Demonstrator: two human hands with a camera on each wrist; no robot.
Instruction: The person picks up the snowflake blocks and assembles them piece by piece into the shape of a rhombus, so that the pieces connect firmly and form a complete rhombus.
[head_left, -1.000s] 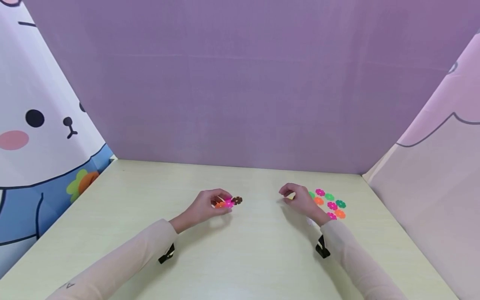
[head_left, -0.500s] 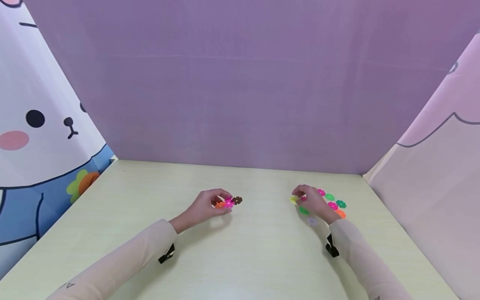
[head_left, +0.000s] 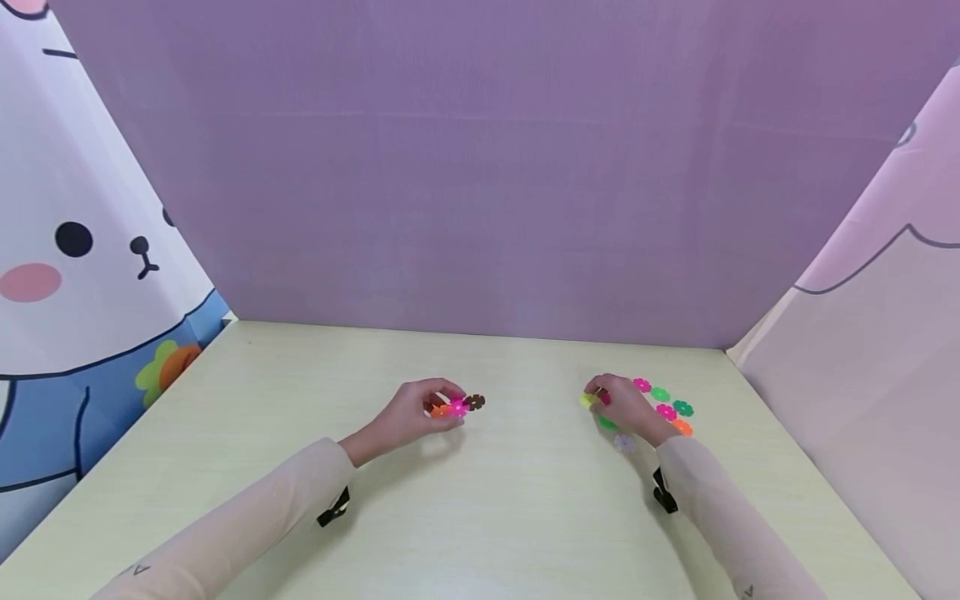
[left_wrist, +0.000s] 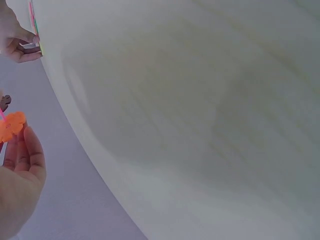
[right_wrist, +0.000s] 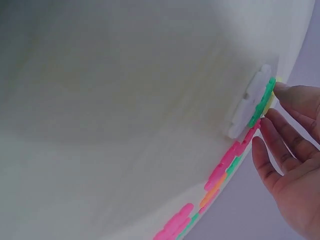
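Three flower pieces, at the least, form a short row point(head_left: 457, 407) in the left hand point(head_left: 416, 410), which pinches it between thumb and fingers, raised over the table point(head_left: 510, 517). The orange part point(head_left: 441, 411) is nearest to the palm and the brown part point(head_left: 476, 402) sticks out free. The pieces look thin, light and rather stiff, probably smooth plastic; I judge them not fragile, but the joints could loosen when bent. It should be best to take each one by its outer edge with fingertips, because so flat a thing is hard to lift. The right hand point(head_left: 624, 406) is at the yellow piece point(head_left: 587, 401), thumb and fingers near its edge; whether they pinch it, I cannot tell. Close by lie a green piece point(head_left: 607, 423) and a whitish piece point(head_left: 624, 442). To the right are a dark green piece point(head_left: 683, 408) and an orange piece point(head_left: 682, 427). Such near neighbours leave little room for the fingers.
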